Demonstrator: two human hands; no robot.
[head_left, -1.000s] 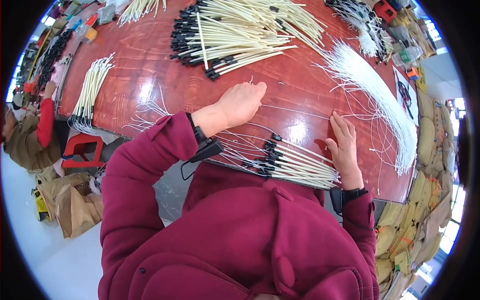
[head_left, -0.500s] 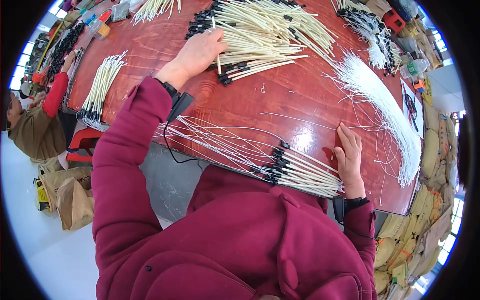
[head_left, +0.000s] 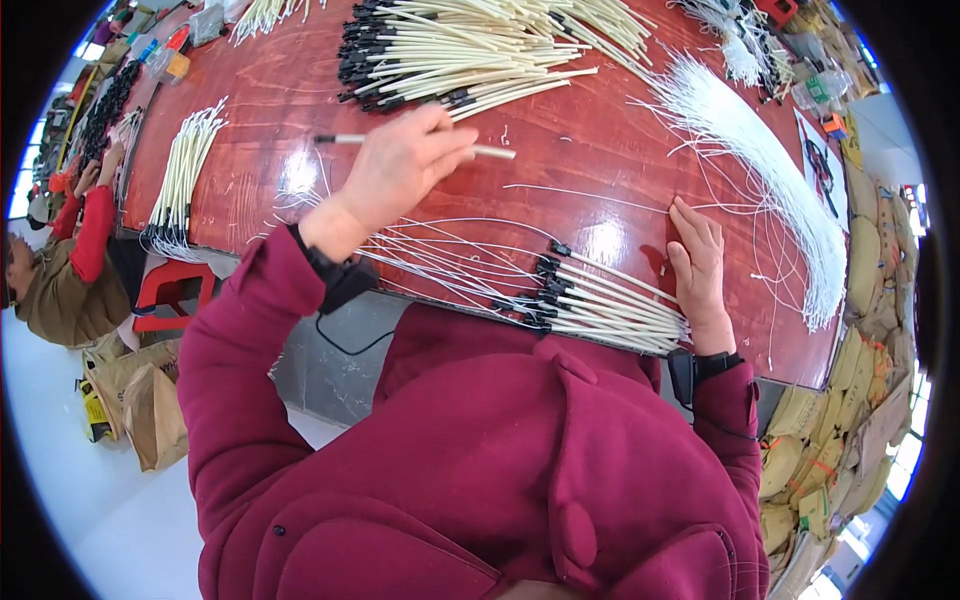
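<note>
My left hand [head_left: 400, 165] is closed around one cream tube [head_left: 494, 152] with a black end, held nearly level above the table. My right hand [head_left: 700, 255] rests at the table's near right. Its fingertips are together on a thin white string [head_left: 590, 196], while the thumb stands apart. The string runs left from the fingers across the wood. Beside this hand lies a row of cream tubes [head_left: 625, 312] with black ends, white strings trailing left from them. Beyond my left hand is a large pile of similar tubes [head_left: 470, 50].
A thick bundle of white strings [head_left: 775, 190] lies on the right of the red table [head_left: 300, 110]. Another bunch of tubes [head_left: 186, 170] is at the left. A co-worker [head_left: 75, 245] sits at the far left by a red stool [head_left: 170, 285]. Sacks [head_left: 820, 440] are stacked at the right.
My left hand has drawn back from the pile toward me with one tube, now turned from upright to nearly level. My right hand stays at the string. The whole view has shifted slightly.
</note>
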